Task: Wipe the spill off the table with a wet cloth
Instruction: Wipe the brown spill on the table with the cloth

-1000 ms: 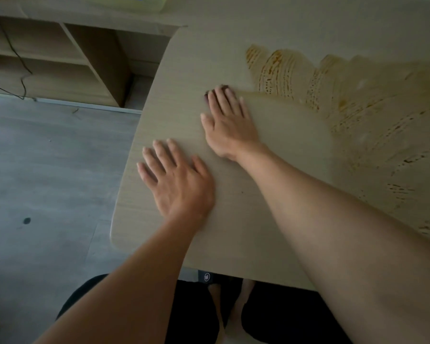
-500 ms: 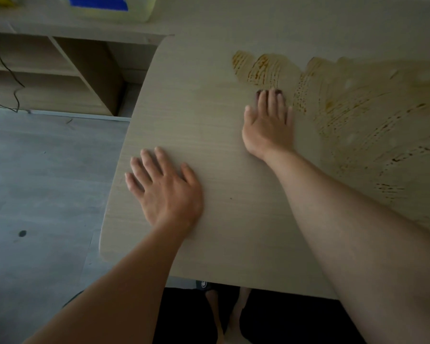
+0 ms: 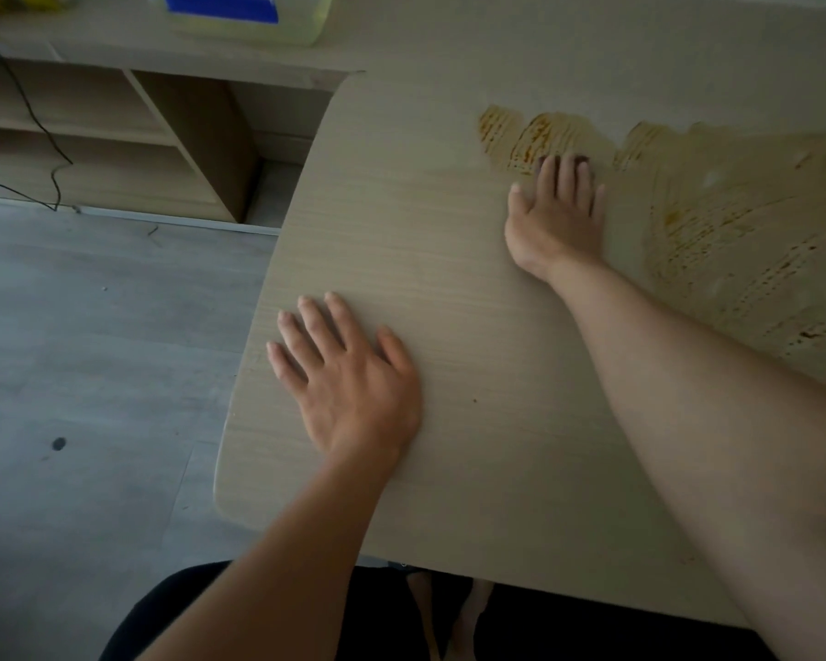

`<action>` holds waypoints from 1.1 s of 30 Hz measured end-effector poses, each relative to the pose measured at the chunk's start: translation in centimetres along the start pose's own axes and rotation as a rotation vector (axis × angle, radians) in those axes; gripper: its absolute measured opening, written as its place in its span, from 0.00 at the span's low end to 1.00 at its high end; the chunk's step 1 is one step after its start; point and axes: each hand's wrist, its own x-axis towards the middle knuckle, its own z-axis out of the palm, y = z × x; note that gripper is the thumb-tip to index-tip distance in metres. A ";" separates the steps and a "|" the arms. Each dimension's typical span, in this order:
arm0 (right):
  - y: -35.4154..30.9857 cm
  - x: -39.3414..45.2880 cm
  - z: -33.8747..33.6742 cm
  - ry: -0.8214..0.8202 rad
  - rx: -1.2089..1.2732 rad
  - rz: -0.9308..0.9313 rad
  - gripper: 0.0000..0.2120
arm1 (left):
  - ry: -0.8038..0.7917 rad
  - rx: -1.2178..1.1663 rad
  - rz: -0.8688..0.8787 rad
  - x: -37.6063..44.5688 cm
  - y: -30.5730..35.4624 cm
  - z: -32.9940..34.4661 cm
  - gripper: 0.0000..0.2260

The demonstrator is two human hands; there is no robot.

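Head view, looking down: a person leans over a pale wooden table (image 3: 449, 279), the right hand (image 3: 556, 217) laid flat with fingers straight at the near-left edge of a brownish-yellow spill (image 3: 735, 221) smeared in streaks across the table's far right side. A dark sliver, apparently the cloth (image 3: 580, 159), shows just past the fingertips (image 3: 551, 164); most of it lies hidden under the palm, so its size and dampness cannot be told. The left hand (image 3: 349, 374) rests flat with fingers spread on the table's near-left corner, well apart from the spill and holding nothing, seemingly as a brace. Beyond the table's far-left corner stand a low shelf unit (image 3: 163, 136) with a trailing black cable (image 3: 34, 121) and a pale plastic container (image 3: 249, 16) bearing a blue label. Judging by the streaks, wiping is under way but far from done: a broad film covers the right side. The next pass probably calls for firm, even pressure rightward through the stain, with the cloth likely needing a fold or rinse to avoid spreading it further.
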 end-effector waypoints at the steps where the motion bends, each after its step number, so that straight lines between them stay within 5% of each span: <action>1: -1.4 0.2 0.2 -0.007 0.000 -0.034 0.34 | -0.002 0.002 0.001 0.0 0.0 0.0 0.33; 12: -11.6 1.9 1.6 -0.101 0.010 -0.371 0.34 | 0.024 0.001 -0.012 0.1 0.1 0.0 0.33; 26: 4.8 3.3 -1.0 -0.006 0.004 0.020 0.36 | 0.019 0.003 -0.021 0.1 0.1 0.0 0.33; 33: 3.6 6.4 -1.6 0.000 0.001 0.048 0.35 | 0.016 0.005 -0.018 0.0 0.1 -0.1 0.32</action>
